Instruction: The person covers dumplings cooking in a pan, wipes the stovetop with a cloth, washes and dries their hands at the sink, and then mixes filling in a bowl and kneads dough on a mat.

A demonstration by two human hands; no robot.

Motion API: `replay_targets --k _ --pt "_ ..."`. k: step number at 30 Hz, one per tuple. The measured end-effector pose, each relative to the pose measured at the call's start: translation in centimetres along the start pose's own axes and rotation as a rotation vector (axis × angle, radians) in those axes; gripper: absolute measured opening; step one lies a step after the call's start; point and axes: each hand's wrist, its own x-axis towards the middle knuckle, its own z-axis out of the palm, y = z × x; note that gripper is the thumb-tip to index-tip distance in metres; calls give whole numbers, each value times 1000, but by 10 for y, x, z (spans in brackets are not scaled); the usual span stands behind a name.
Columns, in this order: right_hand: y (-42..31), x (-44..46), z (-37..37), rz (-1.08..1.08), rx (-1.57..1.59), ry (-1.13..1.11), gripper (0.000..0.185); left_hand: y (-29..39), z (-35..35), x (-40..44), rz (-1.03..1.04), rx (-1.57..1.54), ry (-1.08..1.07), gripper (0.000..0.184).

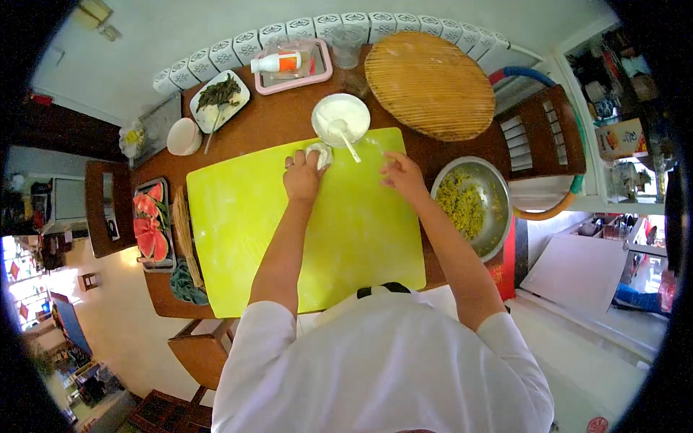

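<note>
My left hand (302,177) is curled around a white lump of dough (320,156) near the far edge of the yellow-green mat (361,238). Its fingers partly cover the dough. My right hand (404,175) is over the mat's far right part, fingers apart and nothing visible in them. Between and beyond both hands stands a white bowl (317,115) of white powder that looks like flour. A white spoon (349,146) leans in it, handle toward me. Right of my right hand, a steel bowl (497,209) holds a chopped yellow-green filling (462,206).
A round ribbed wooden board (429,86) lies at the back right. Behind are a pink-rimmed tray (328,68) with a white bottle (277,63), a plate (238,105) of dark leaves and a white cup (185,137). Watermelon slices (150,238) sit on the left; chairs (108,209) flank the table.
</note>
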Motion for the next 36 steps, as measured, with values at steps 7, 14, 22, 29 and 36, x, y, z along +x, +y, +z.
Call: replay_targets --k 7,14,22,29,36 --pt "-37 75 44 297 70 12 72 -20 4 27 -146 -139 -108 40" --pt "-32 106 60 292 142 93 57 -23 3 38 -231 -143 -179 42" --pt "-27 5 32 123 127 127 45 -25 5 37 -201 -188 -122 44" --pt "42 -118 11 239 341 157 49 31 -24 20 71 -213 -16 40" --pt "41 -175 -3 268 319 180 58 94 6 9 474 -126 94 35"
